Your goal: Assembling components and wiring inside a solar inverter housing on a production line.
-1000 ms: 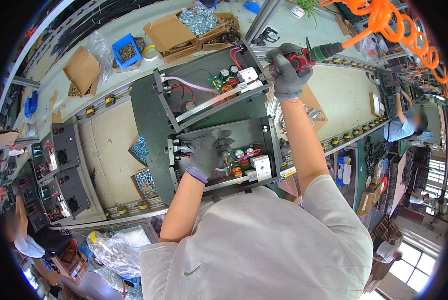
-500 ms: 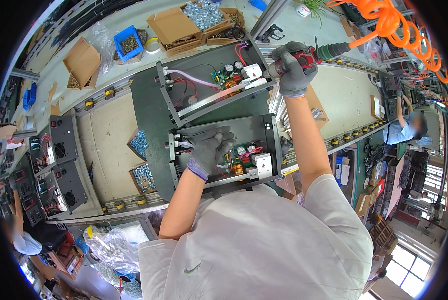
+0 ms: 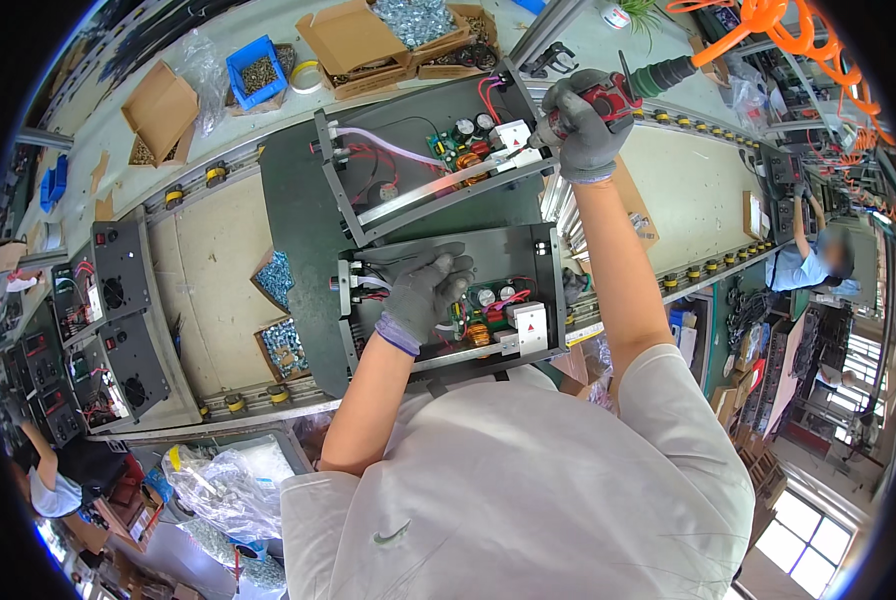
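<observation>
The near open metal chassis [image 3: 468,300] lies on the counter [image 3: 218,250] just before the person, and the gloved left hand [image 3: 423,290] rests flat on it, fingers spread, grasping nothing. The right hand [image 3: 583,120] has its grip closed around a red power screwdriver [image 3: 608,95], whose tip seems to touch the far chassis [image 3: 418,160].

Grey knitted cloth gloves are worn on the left hand [image 3: 423,295] and the right hand [image 3: 586,125]. The near chassis [image 3: 448,300] and far chassis [image 3: 418,165] are seen in matt, dark painted sheet metal, crossed by a bare, shiny metal rail [image 3: 448,185]. The power screwdriver [image 3: 608,95] is cased in glossy red plastic. Rough brown cardboard boxes [image 3: 353,35] and a blue plastic bin [image 3: 258,70] are set along the bench's far edge.
</observation>
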